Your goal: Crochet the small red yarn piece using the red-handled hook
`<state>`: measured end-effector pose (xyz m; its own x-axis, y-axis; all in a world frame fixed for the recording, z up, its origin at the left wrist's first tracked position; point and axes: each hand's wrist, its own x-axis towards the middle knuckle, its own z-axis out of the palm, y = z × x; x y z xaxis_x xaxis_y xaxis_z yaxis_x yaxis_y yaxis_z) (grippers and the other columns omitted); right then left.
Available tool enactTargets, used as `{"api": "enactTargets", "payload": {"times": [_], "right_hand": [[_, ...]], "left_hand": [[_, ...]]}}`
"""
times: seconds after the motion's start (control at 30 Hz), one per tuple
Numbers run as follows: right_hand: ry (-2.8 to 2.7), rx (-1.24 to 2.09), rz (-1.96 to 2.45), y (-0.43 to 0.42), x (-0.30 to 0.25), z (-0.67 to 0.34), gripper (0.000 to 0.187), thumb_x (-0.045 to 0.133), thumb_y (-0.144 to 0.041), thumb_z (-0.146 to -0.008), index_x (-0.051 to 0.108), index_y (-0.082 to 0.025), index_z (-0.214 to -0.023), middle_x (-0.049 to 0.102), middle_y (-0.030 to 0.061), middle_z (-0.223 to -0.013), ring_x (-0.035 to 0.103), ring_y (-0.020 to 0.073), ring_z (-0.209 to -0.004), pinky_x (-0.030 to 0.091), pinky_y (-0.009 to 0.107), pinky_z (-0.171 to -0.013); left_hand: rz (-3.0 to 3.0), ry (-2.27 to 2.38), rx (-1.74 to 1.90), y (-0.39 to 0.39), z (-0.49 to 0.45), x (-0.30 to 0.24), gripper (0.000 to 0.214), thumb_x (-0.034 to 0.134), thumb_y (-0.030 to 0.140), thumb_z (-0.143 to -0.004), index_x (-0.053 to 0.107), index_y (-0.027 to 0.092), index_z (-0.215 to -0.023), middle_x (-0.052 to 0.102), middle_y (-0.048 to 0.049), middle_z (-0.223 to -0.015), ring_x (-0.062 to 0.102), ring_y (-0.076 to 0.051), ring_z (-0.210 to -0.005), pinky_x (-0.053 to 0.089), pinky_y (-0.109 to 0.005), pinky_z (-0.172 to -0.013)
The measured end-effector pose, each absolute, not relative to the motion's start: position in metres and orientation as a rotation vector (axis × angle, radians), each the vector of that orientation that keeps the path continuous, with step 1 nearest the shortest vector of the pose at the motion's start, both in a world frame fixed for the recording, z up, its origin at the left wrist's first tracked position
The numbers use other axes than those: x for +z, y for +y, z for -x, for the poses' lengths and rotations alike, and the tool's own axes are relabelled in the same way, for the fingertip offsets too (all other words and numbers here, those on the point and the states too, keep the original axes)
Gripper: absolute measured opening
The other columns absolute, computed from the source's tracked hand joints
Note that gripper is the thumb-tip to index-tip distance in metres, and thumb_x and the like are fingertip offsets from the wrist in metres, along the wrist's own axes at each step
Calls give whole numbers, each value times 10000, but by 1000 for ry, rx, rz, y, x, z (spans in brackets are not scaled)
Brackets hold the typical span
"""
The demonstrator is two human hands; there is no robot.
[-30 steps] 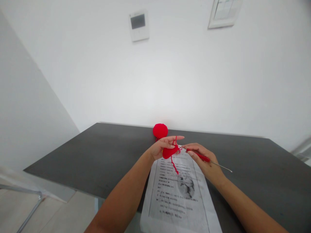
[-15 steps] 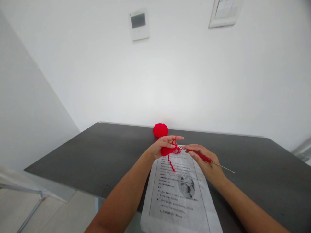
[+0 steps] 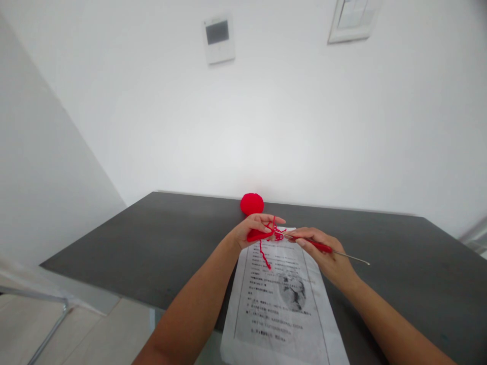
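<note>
My left hand (image 3: pixel 251 228) pinches a small red crochet piece (image 3: pixel 259 235), with a strand of red yarn running over its raised index finger. A short yarn tail (image 3: pixel 265 257) dangles from the piece above a printed sheet. In my right hand (image 3: pixel 323 253) is a crochet hook (image 3: pixel 320 246) with a red handle and metal shafts at both ends. The hook's left tip reaches the edge of the piece; whether it sits inside a loop is too small to tell. Loose red yarn (image 3: pixel 279 235) lies between the hands. Behind the left hand rests a red yarn ball (image 3: pixel 251 204).
A printed paper sheet (image 3: pixel 277 324) with a dark picture lies on the dark grey table (image 3: pixel 171 243), overhanging its front edge. The white wall (image 3: pixel 243 111) behind carries a small panel (image 3: pixel 219 39) and a switch plate (image 3: pixel 350 23). A metal leg (image 3: pixel 49 329) stands at lower left.
My left hand has lowered slightly and tilted the crochet piece, which now shows flatter. The hook's tip has come left to the piece. The yarn tail has swung slightly left.
</note>
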<state>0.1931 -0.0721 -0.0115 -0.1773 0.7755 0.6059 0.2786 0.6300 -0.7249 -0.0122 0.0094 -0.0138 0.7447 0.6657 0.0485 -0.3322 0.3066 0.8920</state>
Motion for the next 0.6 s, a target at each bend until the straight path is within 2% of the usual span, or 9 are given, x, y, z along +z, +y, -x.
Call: {"api": "enactTargets", "payload": {"times": [0.23,0.4,0.6], "right_hand": [[-1674,671,893,-72,-8,-194,246,615,-433,-851,739,-221,-856,754,68,-854,704,216,-802,565,340,-740],[-1547,840,870,-68,-15,-193,208,640,-399,-841,722,-209,-865,756,58,-831,710,198,-771,574,327,-738],[-1504,738,880,-67,-19,-189,190,645,-393,-837,719,-219,-857,752,61,-881,709,202,-786,578,349,-757]], "left_hand": [[-1069,406,670,9,14,-13,384,690,123,-544,710,88,-926,685,-70,-681,595,-135,-586,407,-271,-652],[-1098,471,690,6,12,-12,389,744,114,-525,710,114,-913,716,-79,-810,640,-161,-719,436,-275,-729],[-1175,501,714,5,7,-13,409,791,164,-561,702,138,-959,698,-55,-791,627,-146,-719,429,-260,-720]]}}
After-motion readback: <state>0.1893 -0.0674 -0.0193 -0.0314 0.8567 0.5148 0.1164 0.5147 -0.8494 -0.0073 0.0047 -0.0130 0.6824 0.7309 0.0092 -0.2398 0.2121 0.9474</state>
